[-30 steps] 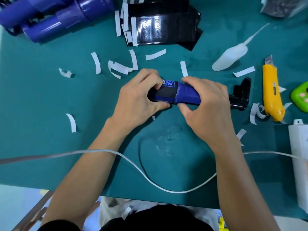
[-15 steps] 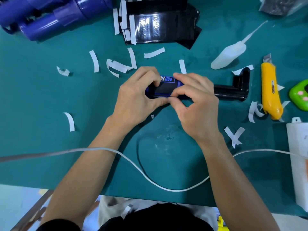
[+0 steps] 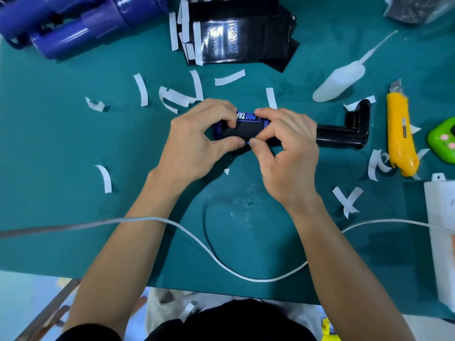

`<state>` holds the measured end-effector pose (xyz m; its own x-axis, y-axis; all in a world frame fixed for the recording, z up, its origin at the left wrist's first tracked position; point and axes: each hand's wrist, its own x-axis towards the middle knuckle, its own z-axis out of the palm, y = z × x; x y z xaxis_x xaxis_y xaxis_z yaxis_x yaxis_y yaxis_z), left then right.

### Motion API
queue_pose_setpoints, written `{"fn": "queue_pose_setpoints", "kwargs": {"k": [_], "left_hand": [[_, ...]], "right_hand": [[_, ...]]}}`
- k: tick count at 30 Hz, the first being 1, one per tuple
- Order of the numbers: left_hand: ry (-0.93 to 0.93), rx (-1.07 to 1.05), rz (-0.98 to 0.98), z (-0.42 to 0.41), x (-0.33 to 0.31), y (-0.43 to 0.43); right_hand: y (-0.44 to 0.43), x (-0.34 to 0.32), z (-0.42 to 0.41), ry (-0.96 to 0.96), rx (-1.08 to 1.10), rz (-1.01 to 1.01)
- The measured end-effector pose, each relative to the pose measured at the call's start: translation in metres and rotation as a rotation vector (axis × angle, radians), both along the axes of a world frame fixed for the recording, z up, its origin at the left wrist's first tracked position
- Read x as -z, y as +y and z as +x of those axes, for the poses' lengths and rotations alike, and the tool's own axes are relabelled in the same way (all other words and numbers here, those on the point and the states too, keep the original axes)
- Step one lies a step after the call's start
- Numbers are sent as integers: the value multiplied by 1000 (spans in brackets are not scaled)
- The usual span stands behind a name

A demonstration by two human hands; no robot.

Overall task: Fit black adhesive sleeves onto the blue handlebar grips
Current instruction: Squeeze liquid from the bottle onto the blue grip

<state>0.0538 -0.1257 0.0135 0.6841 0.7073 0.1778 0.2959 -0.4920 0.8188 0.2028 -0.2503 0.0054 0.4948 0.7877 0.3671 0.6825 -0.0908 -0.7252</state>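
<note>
tabletop [image 3: 49,168]: teal mat; everything below is placed relative to the blue handlebar grip.
left hand [image 3: 197,141]: clamped on the grip's left end, fingers curled over the top, thumb on the near side.
right hand [image 3: 288,153]: clamped on the grip's right part; thumb and forefinger pinch the sleeve's near edge. The two hands' thumbs almost meet.
spare blue grips [image 3: 81,28]: pile far up-left of the grip, well apart from it.
black sleeve stack [image 3: 236,38]: straight beyond the grip, glossy sheets fanned out, white liner strips along the left edge.
white cable [image 3: 197,239]: loops across the tabletop on the near side of the grip and passes under both forearms.
white box [image 3: 440,230]: right and nearer than the grip, at the tabletop edge; the cable runs to it.
black L-shaped holder [image 3: 344,135]: sticks out of the grip's right end, lying flat, its short leg pointing away.
yellow utility knife [image 3: 400,134]: right of the grip, just past the holder, blade tip out at the far end.
white nozzle bottle [image 3: 342,80]: up-right of the grip, lying on its side.
blue handlebar grip [image 3: 216,131]: mid-tabletop, horizontal, held between both hands; only its blue ends show.
black adhesive sleeve [image 3: 242,130]: wrapped on the grip's middle, "PRO TA" lettering on the far side.
white backing strips [image 3: 141,89]: scattered all round the grip, mostly left and beyond.
green object [image 3: 443,141]: far right of the grip; can't tell what it is.
</note>
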Motion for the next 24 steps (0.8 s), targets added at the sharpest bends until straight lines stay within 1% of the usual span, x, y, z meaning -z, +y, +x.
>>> {"fn": "queue_pose_setpoints", "kwargs": {"k": [5,14,24], "left_hand": [[4,-24,-67,2,-3,-1],[18,-61,-85,6,-8,-7],[-27,-135,-114,10,-11,-15]], "right_hand": [[1,2,-1,-25,14,19],[3,4,-4,-78,42,48],[5,0,-7,-25,131,84]]}}
